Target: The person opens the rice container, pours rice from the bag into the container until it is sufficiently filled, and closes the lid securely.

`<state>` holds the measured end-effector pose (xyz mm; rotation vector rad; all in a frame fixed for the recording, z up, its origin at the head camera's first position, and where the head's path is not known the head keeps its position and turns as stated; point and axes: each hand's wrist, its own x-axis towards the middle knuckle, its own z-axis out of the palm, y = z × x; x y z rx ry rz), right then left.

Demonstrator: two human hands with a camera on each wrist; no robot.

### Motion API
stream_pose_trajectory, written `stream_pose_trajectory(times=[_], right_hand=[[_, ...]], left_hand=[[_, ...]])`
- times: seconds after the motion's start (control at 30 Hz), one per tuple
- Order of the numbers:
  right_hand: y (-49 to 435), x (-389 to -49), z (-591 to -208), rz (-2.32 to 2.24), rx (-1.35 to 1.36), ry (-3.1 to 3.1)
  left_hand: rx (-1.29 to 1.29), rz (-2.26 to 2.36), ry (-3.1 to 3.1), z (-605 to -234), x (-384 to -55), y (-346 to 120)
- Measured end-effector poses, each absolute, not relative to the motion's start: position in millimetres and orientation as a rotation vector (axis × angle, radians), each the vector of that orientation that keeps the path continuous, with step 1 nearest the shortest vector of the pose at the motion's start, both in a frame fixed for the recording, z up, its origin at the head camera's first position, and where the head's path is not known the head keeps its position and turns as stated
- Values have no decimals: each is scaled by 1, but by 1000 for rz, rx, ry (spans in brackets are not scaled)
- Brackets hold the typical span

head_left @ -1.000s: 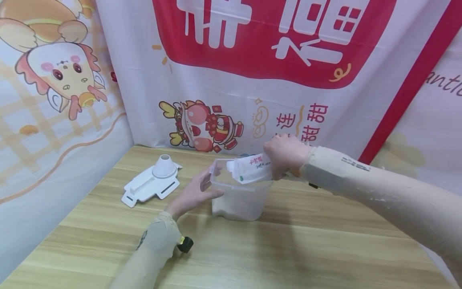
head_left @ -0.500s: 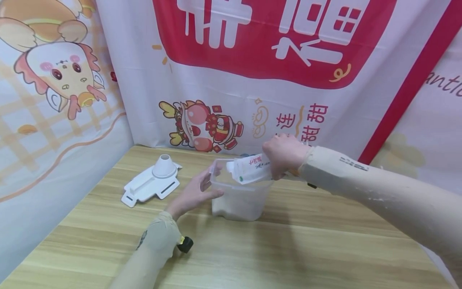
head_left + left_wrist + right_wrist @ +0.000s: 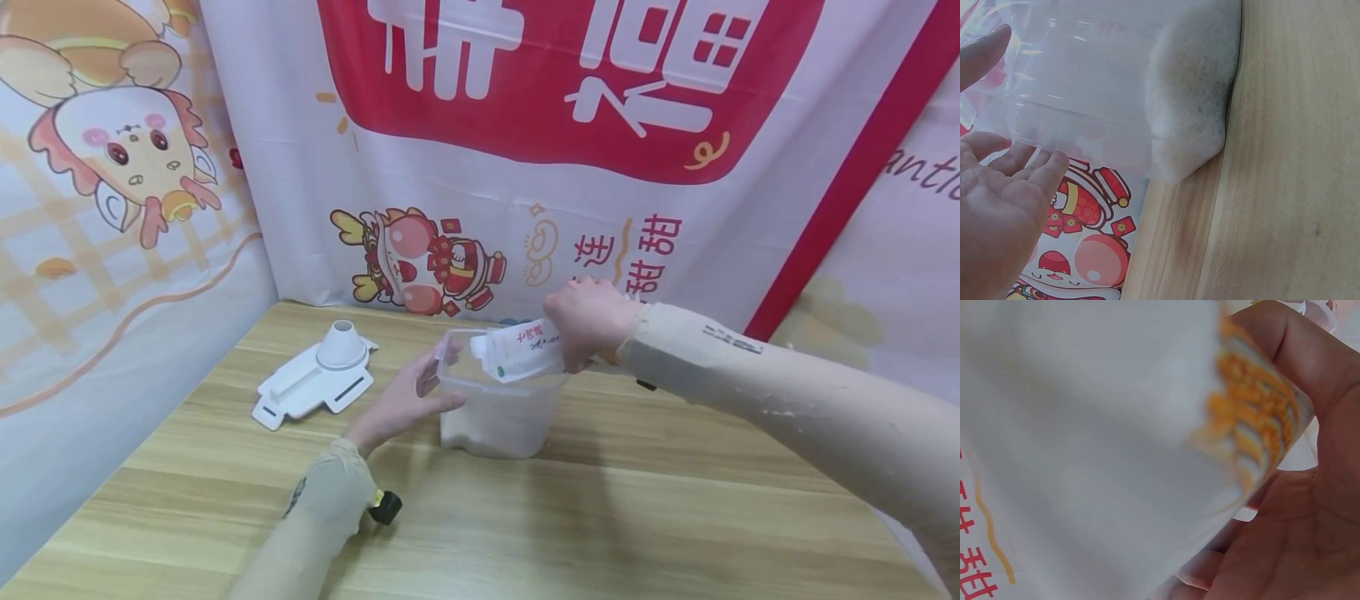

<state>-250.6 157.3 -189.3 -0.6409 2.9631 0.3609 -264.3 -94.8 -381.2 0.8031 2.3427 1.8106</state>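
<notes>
We see two hands: the right hand's fingers grip one white packet, which juts out from them, tilted, over the one clear container, while the left hand has its thumb and fingers spread wide around that container's side. White grains lie in the container's bottom, and farther out we count one flat white piece bearing one cone on the one wooden table.

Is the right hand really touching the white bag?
Touching. The head view shows the right hand curled round one end of the white bag.
</notes>
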Motion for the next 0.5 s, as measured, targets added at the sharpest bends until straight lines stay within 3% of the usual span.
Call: stream_pose_trajectory(times=[0.5], right_hand=[[156, -249, -188, 413, -654, 2961]], left_hand=[[801, 1806, 2354, -382, -264, -95]])
